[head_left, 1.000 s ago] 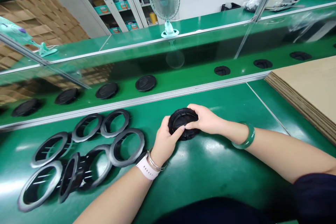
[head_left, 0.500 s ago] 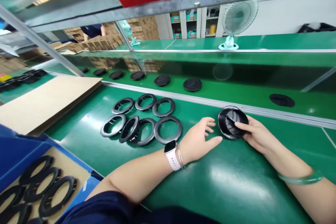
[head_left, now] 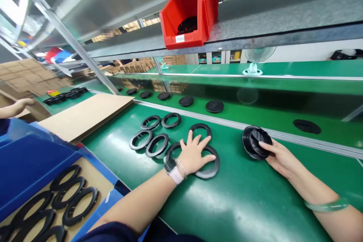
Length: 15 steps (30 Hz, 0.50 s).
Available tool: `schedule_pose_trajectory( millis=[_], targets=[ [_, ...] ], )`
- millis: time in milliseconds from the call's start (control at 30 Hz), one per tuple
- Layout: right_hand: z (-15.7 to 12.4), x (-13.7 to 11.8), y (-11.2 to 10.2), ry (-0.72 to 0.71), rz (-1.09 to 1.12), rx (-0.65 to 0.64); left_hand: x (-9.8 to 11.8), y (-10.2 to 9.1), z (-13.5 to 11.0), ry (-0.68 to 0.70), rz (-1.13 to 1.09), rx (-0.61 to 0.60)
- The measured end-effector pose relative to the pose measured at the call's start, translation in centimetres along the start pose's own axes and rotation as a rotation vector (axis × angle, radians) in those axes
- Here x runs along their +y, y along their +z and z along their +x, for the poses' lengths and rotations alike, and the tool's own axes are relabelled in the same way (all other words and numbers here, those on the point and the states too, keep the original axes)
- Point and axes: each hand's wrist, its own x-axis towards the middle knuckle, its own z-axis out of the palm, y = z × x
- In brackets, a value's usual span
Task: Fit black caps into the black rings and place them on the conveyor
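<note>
My right hand (head_left: 285, 159) grips a round black louvred vent piece (head_left: 253, 140) by its right edge, thumb on its face, just above the green bench. My left hand (head_left: 193, 154), fingers spread, is over several black plastic rings. A black ring (head_left: 207, 174) lies under its thumb side, and another ring (head_left: 195, 126) shows beyond the fingertips. One more ring (head_left: 168, 152) is partly hidden behind the hand and watch. Further left, several loose rings (head_left: 149, 149) lie grouped on the bench. Whether the left fingers press on the rings I cannot tell.
A blue box (head_left: 34, 151) with more black rings stands at lower left, beside a cardboard sheet (head_left: 90, 115). Black discs (head_left: 214, 106) line the green strip behind the metal rail (head_left: 229, 122). A red bin (head_left: 184, 15) sits on the overhead shelf. Another person's hand (head_left: 17, 109) shows at far left.
My left hand has moved left from beside the vent piece onto the rings, and some rings have shifted right. My right hand still holds the vent piece. The view has tilted up and left.
</note>
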Motion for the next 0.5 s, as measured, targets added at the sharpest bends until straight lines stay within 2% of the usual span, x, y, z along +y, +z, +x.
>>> schedule_pose_trajectory(
  millis=[100,167,200,267,333,400,433,467,500],
  targets=[
    [0.4,0.0,-0.6,-0.013,0.0,0.026,4.3,0.2,-2.0,0.116,-0.157,-0.135],
    [0.7,0.0,-1.0,-0.036,-0.02,0.034,5.3,-0.9,-2.3,0.187,-0.256,-0.196],
    [0.9,-0.1,-1.2,-0.051,-0.033,0.032,4.9,-1.8,-2.1,0.198,-0.269,-0.176],
    [1.1,-0.1,-1.4,-0.079,-0.059,0.026,2.3,-4.0,-0.8,0.145,-0.189,-0.02],
    [1.1,-0.2,-1.4,-0.091,-0.068,0.023,-2.2,-6.3,1.0,0.0,-0.007,0.203],
    [1.0,-0.2,-1.2,-0.081,-0.059,0.026,-7.3,-8.2,2.6,-0.205,0.156,0.337],
    [0.9,-0.2,-1.1,-0.073,-0.054,0.028,-9.7,-8.9,3.2,-0.296,0.198,0.329],
    [0.9,-0.2,-1.0,-0.067,-0.05,0.032,-11.8,-9.3,3.5,-0.35,0.213,0.263],
    [0.9,-0.2,-1.0,-0.063,-0.048,0.037,-13.4,-9.5,3.6,-0.364,0.215,0.214]
  ],
)
